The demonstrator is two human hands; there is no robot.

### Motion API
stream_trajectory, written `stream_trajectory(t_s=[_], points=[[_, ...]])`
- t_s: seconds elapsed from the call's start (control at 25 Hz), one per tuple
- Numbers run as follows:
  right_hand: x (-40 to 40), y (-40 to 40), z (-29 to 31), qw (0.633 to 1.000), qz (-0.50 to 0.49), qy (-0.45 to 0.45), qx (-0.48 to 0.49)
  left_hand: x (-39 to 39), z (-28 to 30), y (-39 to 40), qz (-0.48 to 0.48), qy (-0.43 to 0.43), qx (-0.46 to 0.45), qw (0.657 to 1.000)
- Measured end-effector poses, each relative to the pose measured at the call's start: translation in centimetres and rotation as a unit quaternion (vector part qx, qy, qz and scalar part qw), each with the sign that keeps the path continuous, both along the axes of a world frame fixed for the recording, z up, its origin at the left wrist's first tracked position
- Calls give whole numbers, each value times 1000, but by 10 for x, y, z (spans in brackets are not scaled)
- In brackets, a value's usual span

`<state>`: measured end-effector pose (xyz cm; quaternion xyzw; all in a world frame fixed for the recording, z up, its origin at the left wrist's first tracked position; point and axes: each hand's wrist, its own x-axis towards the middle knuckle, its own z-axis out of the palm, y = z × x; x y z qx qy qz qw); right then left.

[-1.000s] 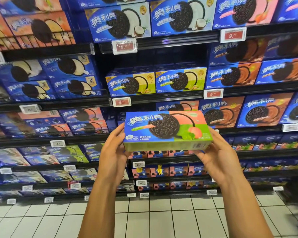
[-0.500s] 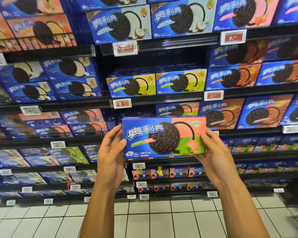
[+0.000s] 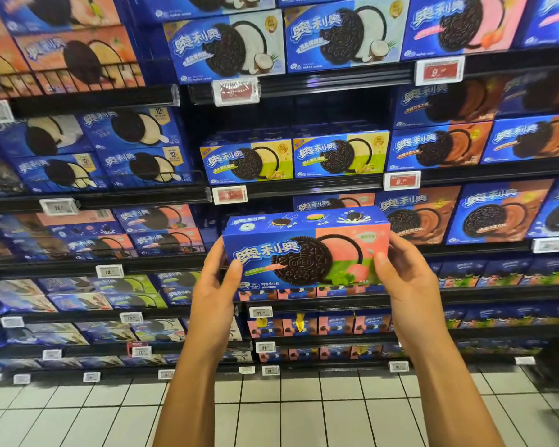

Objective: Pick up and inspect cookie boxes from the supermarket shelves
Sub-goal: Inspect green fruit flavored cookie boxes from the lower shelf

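Blue cookie box (image 3: 305,250), pink-green corner, dark cookie printed on front

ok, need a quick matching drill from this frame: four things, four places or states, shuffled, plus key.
Things
1. held box
2. left hand
3. coconut boxes
4. 9.x price tag

Places or states
A. top shelf edge, right of centre
B. gripped at both ends, front and top faces showing
C. top shelf, above the held box
D. grips the box's left end

Pairs: 1-B, 2-D, 3-C, 4-A
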<state>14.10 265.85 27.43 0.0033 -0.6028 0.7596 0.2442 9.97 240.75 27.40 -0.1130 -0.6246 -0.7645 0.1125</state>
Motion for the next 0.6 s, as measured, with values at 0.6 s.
stream_trajectory(t_s=[0.6], points=[[-1, -4, 6, 998, -33, 33, 35, 1, 13, 2, 45, 62, 14, 997]])
